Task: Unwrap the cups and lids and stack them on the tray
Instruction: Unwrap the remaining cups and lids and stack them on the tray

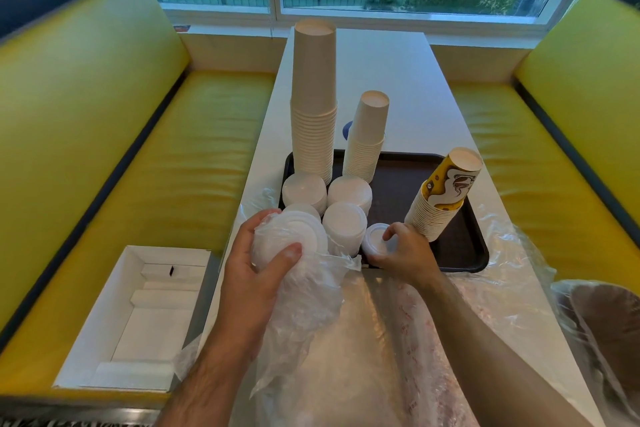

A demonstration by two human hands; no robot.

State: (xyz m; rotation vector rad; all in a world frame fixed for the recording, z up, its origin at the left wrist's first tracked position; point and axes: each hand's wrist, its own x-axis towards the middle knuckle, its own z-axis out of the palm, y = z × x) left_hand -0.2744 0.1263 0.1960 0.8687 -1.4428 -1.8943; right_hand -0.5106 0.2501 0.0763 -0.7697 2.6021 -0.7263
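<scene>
A dark tray (460, 246) lies on the white table. On it stand a tall stack of white cups (314, 97), a shorter white cup stack (369, 135) and a leaning stack of yellow printed cups (441, 198). Several piles of white lids (344, 222) sit at the tray's near left. My left hand (256, 253) grips a stack of lids (304, 229) still inside its clear plastic wrap (304, 295), at the tray's left corner. My right hand (405, 250) holds a small pile of lids (375, 236) at the tray's front edge.
Loose clear plastic wrap (512, 274) covers the near table and spills off to the right. An open white cardboard box (138, 315) sits on the yellow bench at left. Yellow benches flank the table; a window is behind.
</scene>
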